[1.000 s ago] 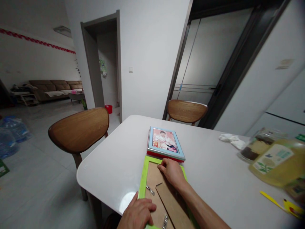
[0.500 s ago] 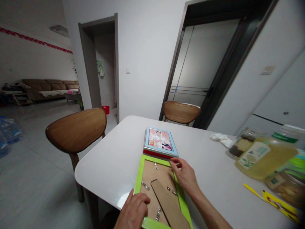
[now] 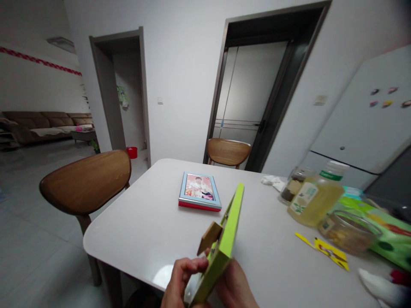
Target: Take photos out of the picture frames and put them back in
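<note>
A green picture frame is tilted up on its side above the near part of the table, its edge toward me and its brown stand sticking out at the left. My left hand grips the frame's lower left side, fingers bent round the edge. Behind the frame, on its right side, is my right hand, its fingers mostly hidden by the frame. Farther back, a blue frame with a photo lies face up on top of something red.
The white table has jars, a bottle of yellow liquid, a green packet, yellow wrappers and crumpled tissue at the right. Wooden chairs stand left and behind.
The green frame has gone from lying back-up to standing on edge. My right hand has moved from its top right corner to behind it. The view has turned to the right.
</note>
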Action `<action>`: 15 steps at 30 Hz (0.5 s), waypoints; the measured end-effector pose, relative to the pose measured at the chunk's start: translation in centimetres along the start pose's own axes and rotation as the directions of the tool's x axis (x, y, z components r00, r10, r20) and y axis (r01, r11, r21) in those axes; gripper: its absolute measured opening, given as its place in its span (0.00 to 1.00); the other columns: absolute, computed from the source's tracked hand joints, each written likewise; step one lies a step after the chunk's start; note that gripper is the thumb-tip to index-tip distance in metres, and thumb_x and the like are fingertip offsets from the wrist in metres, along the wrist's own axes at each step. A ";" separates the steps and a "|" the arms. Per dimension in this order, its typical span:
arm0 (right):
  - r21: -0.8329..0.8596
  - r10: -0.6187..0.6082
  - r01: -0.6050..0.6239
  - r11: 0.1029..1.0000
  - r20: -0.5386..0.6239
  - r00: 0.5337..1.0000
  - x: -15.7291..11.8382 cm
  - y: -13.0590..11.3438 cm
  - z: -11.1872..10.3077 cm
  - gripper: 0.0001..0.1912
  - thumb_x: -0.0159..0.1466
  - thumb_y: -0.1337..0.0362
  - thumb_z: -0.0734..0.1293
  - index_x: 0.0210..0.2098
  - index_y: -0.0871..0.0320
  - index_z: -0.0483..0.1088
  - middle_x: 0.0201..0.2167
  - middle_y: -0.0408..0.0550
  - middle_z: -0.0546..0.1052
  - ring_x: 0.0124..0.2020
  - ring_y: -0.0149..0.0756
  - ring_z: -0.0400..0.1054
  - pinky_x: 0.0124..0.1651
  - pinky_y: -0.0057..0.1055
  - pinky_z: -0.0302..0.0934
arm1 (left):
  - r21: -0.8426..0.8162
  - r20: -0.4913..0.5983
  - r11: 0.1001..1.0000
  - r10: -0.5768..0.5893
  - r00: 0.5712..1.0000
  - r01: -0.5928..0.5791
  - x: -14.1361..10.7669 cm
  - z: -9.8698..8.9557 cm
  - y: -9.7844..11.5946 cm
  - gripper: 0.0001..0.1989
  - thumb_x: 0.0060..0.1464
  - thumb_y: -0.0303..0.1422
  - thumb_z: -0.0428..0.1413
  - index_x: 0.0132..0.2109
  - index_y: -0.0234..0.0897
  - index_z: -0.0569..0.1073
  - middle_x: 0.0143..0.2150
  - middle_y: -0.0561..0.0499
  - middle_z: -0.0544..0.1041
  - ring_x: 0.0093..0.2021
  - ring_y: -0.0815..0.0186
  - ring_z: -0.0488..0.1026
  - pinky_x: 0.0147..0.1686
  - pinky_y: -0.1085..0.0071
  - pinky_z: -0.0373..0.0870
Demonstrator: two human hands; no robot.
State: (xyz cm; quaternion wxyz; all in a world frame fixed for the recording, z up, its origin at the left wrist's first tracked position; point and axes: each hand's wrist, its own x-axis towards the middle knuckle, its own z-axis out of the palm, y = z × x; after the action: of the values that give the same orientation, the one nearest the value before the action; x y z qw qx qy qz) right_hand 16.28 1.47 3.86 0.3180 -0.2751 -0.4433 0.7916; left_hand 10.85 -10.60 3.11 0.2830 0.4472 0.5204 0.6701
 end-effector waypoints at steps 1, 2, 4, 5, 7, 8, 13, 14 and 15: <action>0.037 -0.036 0.037 0.999 -0.029 0.999 0.2 -0.4 -0.5 0.22 0.51 0.50 0.61 0.41 0.55 0.65 0.34 0.47 0.75 0.32 0.37 0.69 0.35 0.34 0.63 | -0.035 -0.036 0.999 0.009 0.999 -0.011 0.6 0.3 0.7 0.30 0.41 0.38 0.57 0.50 0.41 0.53 0.52 0.43 0.63 0.52 0.54 0.60 0.48 0.61 0.59; 0.056 -0.062 0.065 0.996 -0.046 0.997 0.5 -1.0 -1.2 0.23 0.51 0.52 0.62 0.45 0.54 0.63 0.36 0.46 0.74 0.34 0.37 0.69 0.37 0.34 0.63 | -0.074 -0.072 0.997 0.016 0.997 -0.021 1.3 0.4 1.5 0.36 0.40 0.38 0.58 0.53 0.40 0.49 0.53 0.42 0.62 0.53 0.54 0.59 0.49 0.61 0.58; 0.047 -0.077 0.079 0.996 -0.054 0.996 1.0 -2.8 -3.2 0.27 0.52 0.53 0.62 0.50 0.51 0.58 0.39 0.44 0.74 0.35 0.37 0.69 0.36 0.34 0.64 | -0.169 -0.117 0.985 -0.002 0.993 -0.018 2.9 0.7 3.0 0.41 0.38 0.39 0.59 0.56 0.39 0.45 0.55 0.43 0.60 0.53 0.54 0.59 0.50 0.62 0.58; 0.024 -0.064 0.066 0.998 -0.056 0.996 1.2 -3.8 -4.4 0.29 0.51 0.54 0.63 0.52 0.51 0.56 0.38 0.44 0.74 0.34 0.38 0.70 0.34 0.35 0.64 | -0.212 -0.116 0.977 -0.042 0.992 0.016 3.7 0.9 3.5 0.41 0.39 0.39 0.59 0.56 0.38 0.47 0.54 0.43 0.62 0.52 0.54 0.61 0.49 0.62 0.60; -0.040 -0.036 0.032 0.999 -0.116 0.993 1.7 -6.1 -7.0 0.33 0.49 0.56 0.64 0.53 0.50 0.53 0.33 0.44 0.76 0.29 0.39 0.70 0.30 0.35 0.64 | -0.282 -0.070 0.953 -0.138 0.988 0.113 5.1 1.5 3.6 0.39 0.38 0.40 0.59 0.55 0.37 0.51 0.50 0.44 0.67 0.49 0.55 0.65 0.46 0.62 0.63; -0.077 -0.021 0.008 0.997 -0.172 0.985 2.0 -7.1 -8.4 0.35 0.48 0.58 0.65 0.54 0.51 0.52 0.30 0.44 0.76 0.27 0.39 0.70 0.28 0.35 0.64 | -0.307 -0.031 0.938 -0.177 0.984 0.159 5.7 1.9 3.2 0.37 0.37 0.40 0.60 0.54 0.35 0.54 0.48 0.44 0.68 0.47 0.55 0.66 0.45 0.62 0.64; -0.453 -0.134 -0.056 0.890 -0.378 0.916 4.6 -10.4 -15.1 0.32 0.47 0.62 0.64 0.51 0.60 0.59 0.24 0.47 0.76 0.22 0.38 0.69 0.25 0.32 0.63 | -0.213 0.089 0.940 -0.254 0.963 0.268 7.9 5.4 -1.8 0.27 0.34 0.26 0.59 0.46 0.33 0.63 0.43 0.45 0.72 0.41 0.60 0.70 0.41 0.67 0.66; -0.571 -0.187 -0.077 0.817 -0.389 0.902 5.3 -10.6 -16.2 0.29 0.48 0.61 0.63 0.50 0.61 0.61 0.24 0.47 0.77 0.22 0.37 0.69 0.25 0.32 0.63 | -0.100 0.098 0.957 -0.264 0.960 0.274 8.3 6.1 -2.6 0.25 0.34 0.23 0.57 0.45 0.34 0.64 0.42 0.46 0.73 0.39 0.62 0.71 0.39 0.69 0.67; -0.675 -0.236 -0.101 0.731 -0.389 0.890 6.0 -10.6 -17.2 0.28 0.48 0.60 0.63 0.48 0.62 0.63 0.25 0.48 0.77 0.23 0.37 0.70 0.26 0.31 0.63 | 0.034 0.103 0.963 -0.270 0.957 0.267 8.7 6.6 -3.3 0.24 0.35 0.22 0.56 0.44 0.35 0.65 0.41 0.48 0.73 0.37 0.63 0.71 0.36 0.70 0.68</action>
State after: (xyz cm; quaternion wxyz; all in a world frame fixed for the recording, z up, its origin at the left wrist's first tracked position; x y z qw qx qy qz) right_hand 27.51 19.31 4.44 0.3182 -0.5303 -0.6250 0.4763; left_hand 12.66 0.67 3.00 0.3943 0.4105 0.5670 0.5954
